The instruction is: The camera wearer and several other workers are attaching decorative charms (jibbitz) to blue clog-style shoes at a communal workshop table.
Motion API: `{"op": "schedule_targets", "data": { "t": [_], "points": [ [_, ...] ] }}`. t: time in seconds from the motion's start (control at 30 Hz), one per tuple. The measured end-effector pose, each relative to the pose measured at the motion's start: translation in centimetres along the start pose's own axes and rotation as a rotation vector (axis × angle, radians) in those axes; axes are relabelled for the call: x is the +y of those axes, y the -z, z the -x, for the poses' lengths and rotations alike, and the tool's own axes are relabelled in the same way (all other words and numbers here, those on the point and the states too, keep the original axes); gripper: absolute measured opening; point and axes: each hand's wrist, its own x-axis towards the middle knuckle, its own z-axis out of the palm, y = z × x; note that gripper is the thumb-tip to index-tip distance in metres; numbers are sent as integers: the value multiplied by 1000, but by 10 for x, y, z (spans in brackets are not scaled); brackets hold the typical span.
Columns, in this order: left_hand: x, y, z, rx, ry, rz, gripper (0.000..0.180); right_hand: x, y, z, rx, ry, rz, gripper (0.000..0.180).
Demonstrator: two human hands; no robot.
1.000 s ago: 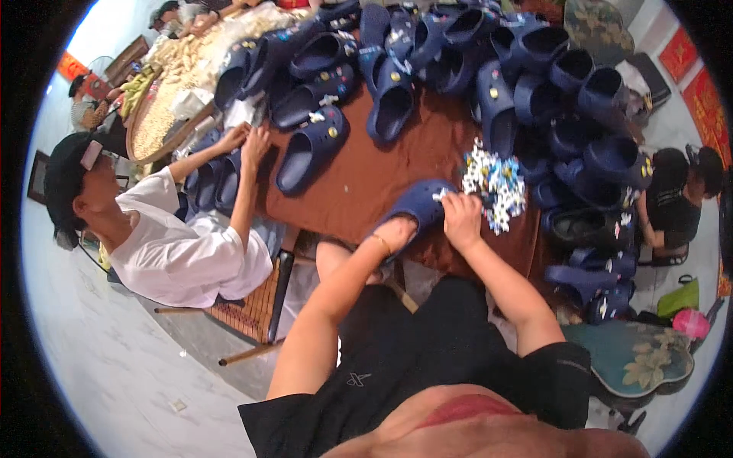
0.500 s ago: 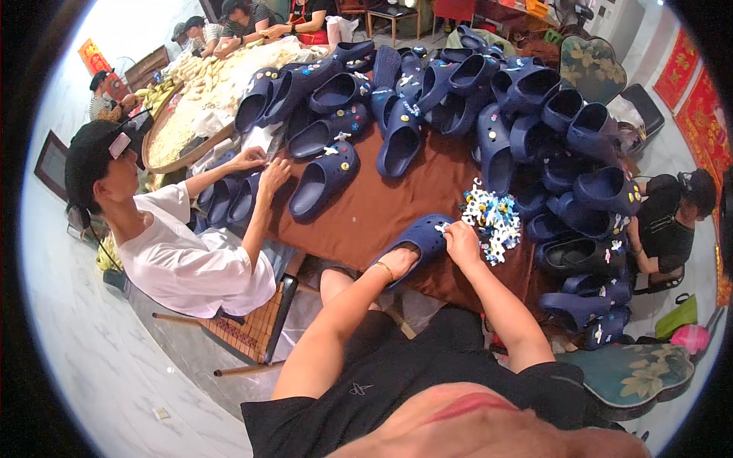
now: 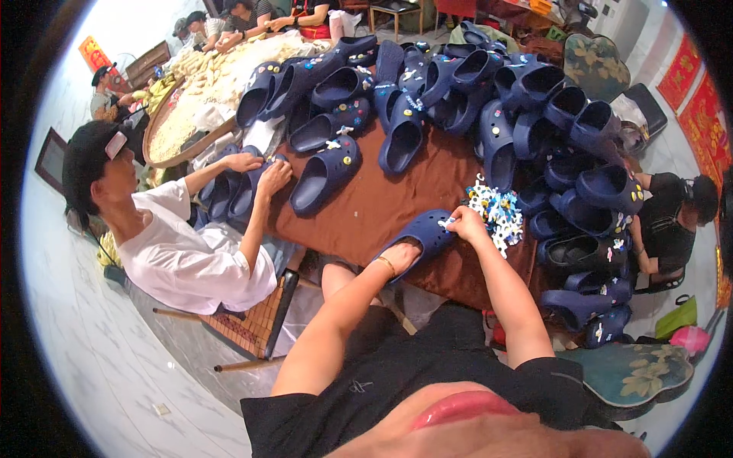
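Observation:
A navy clog (image 3: 429,233) with holes in its upper lies at the table's near edge. My left hand (image 3: 403,256) reaches into its foot opening and holds it from inside, the fingertips hidden under the upper. At the toe, my right hand (image 3: 467,224) pinches a small white shoe charm (image 3: 447,223) against the holes. Just beyond that hand lies a loose pile of white, blue and yellow shoe charms (image 3: 498,214). A finished-looking navy clog with charms (image 3: 325,177) sits farther left on the brown tablecloth (image 3: 347,229).
Heaped navy clogs (image 3: 500,145) line the far and right sides of the table. At left a seated co-worker (image 3: 164,237) in white handles another clog; a person in black (image 3: 672,221) is at right. Behind stands a large round tray (image 3: 153,145) of pale pieces, with several people around it.
The clog and both my hands stay in nearly the same place, my right hand shifting slightly at the toe. The co-worker's hands at left have moved a little over their clog.

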Motion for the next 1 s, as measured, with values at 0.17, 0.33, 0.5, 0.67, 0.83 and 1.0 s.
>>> {"op": "schedule_targets", "data": {
  "t": [0.17,0.33,0.5,0.67,0.83,1.0],
  "points": [
    [-11,-9,-10,53,-131,31,21,17,14,-28,-241,-134,-59,23],
    [-3,-4,-4,51,-96,37,21,-20,22,-54,-499,-330,317,30],
    [0,0,-4,65,-122,52,21,-5,27,-59,-582,-184,199,45],
    [67,79,6,20,-154,149,22,31,14,-56,-449,-251,-111,50],
    [59,62,-26,133,-122,339,32,1,20,-45,-266,-54,165,50],
    [27,35,-85,169,10,214,29,-26,12,-30,-76,59,191,37]
  ]
}}
